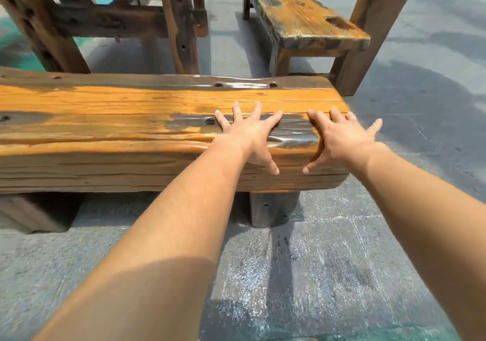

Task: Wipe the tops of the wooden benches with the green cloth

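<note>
grey floor (302, 261) along the bottom of the frame. left hand (248, 135) and right hand (339, 140) spread flat, fingers apart, gripping nothing, on the near desk (118, 119) at centre right. second desk (297, 12) upper right.

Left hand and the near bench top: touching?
Touching. The head view shows the left hand pressed flat on the near bench, fingers spread across the top with no gap, thumb hanging over the front edge.

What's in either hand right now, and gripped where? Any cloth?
Nothing held. Left hand and right hand lie spread open on the near bench at its right end. No green cloth in view.
</note>
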### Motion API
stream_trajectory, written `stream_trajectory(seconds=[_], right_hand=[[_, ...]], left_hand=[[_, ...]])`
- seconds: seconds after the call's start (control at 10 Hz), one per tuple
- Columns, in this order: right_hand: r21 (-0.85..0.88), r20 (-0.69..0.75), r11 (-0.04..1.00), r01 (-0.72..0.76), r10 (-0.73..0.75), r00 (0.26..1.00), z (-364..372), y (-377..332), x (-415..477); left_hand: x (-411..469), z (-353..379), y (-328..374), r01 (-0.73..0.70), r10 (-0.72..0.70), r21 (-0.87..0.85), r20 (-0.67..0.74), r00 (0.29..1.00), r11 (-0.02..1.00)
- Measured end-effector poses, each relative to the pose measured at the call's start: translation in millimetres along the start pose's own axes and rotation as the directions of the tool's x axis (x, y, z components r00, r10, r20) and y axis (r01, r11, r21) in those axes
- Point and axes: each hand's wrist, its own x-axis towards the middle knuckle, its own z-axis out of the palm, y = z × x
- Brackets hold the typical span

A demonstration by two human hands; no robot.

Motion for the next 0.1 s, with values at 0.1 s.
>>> stream_trajectory(seconds=[0.1], right_hand=[[-0.219, 0.086, 0.976, -0.022, 0.042, 0.995, -37.0, -11.9, -0.5]], left_hand=[[-17.0, -35.2, -32.8, 0.027, -0.011, -0.146, 0.109, 0.994, 0.989]])
